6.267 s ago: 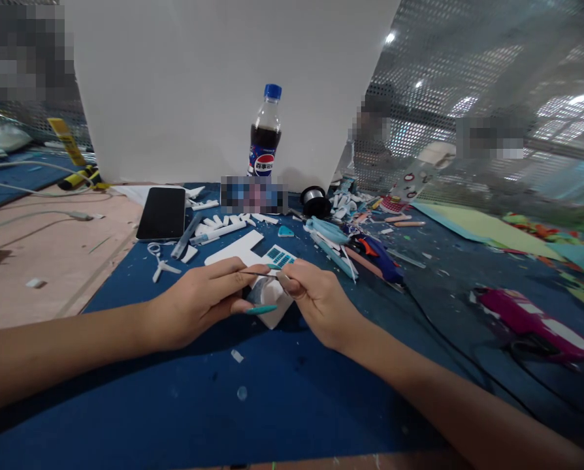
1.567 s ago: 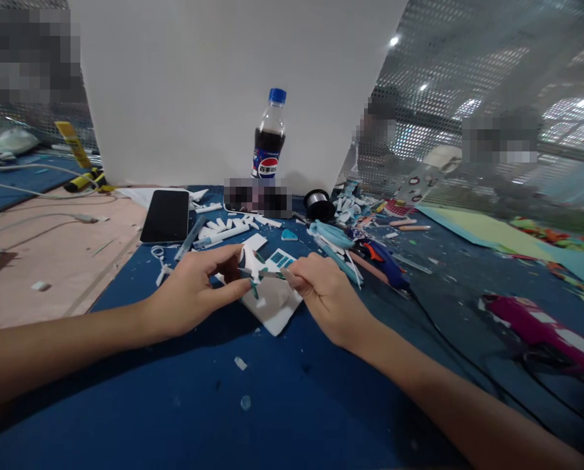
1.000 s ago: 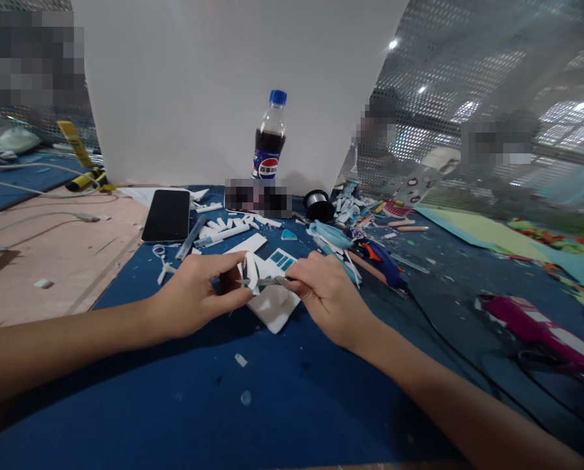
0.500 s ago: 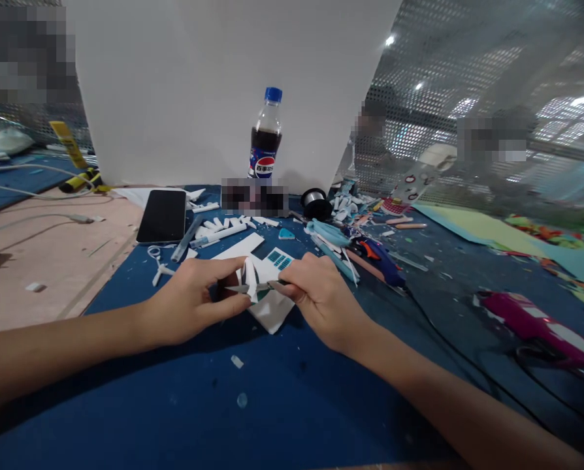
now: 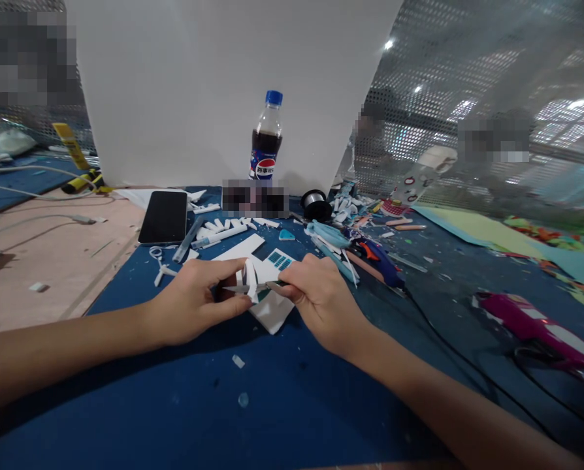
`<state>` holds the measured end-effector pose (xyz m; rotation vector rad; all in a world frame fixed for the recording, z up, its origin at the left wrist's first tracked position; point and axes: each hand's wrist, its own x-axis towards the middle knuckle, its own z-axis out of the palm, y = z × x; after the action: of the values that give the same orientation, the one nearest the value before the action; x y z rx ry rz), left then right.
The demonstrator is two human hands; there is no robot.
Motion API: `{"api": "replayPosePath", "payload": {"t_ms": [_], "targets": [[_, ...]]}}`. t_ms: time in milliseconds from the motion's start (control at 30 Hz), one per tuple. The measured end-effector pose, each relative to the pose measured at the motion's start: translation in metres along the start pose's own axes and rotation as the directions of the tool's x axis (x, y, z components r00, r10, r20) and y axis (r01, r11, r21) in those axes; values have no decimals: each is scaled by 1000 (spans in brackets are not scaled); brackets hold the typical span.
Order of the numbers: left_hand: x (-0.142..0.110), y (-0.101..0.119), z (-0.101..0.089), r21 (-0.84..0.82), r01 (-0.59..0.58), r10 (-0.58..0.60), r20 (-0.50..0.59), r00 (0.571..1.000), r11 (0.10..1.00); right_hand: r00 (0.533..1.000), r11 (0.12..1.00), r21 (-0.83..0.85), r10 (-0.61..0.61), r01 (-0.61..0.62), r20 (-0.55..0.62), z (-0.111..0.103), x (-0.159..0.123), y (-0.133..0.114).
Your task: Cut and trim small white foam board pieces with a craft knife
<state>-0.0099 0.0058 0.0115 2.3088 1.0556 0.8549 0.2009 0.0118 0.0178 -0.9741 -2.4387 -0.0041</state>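
Observation:
My left hand (image 5: 194, 301) pinches a small white foam piece (image 5: 249, 279) and holds it upright just above the blue mat (image 5: 272, 398). My right hand (image 5: 321, 300) grips a thin metal blade (image 5: 253, 286) whose tip lies against that piece. Under both hands lies a flat white foam sheet (image 5: 272, 312) with a teal grid print (image 5: 279, 259) at its far end.
A black phone (image 5: 164, 215), pens and white foam scraps (image 5: 223, 228) lie behind my hands. A cola bottle (image 5: 265, 140) stands before a white board (image 5: 213, 85). A blue glue gun (image 5: 377, 258) and its cable lie to the right, with pink scissors (image 5: 532, 323) farther right.
The foam piece in my left hand has been turned from lying flat to standing upright. The blade in my right hand has stayed against it; both hands have barely shifted.

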Motion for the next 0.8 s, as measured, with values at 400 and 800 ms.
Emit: {"api": "replayPosePath", "payload": {"t_ms": [400,800], "targets": [[0,1,1,15,-21,21,-5,1000,1000,999,999,-1,40,-40,-2,4,0,-8],[1,-4,1,-55,-26,22,-81,996,998,1000,1000,-2,12,-12,-18,2,0,-8]]}}
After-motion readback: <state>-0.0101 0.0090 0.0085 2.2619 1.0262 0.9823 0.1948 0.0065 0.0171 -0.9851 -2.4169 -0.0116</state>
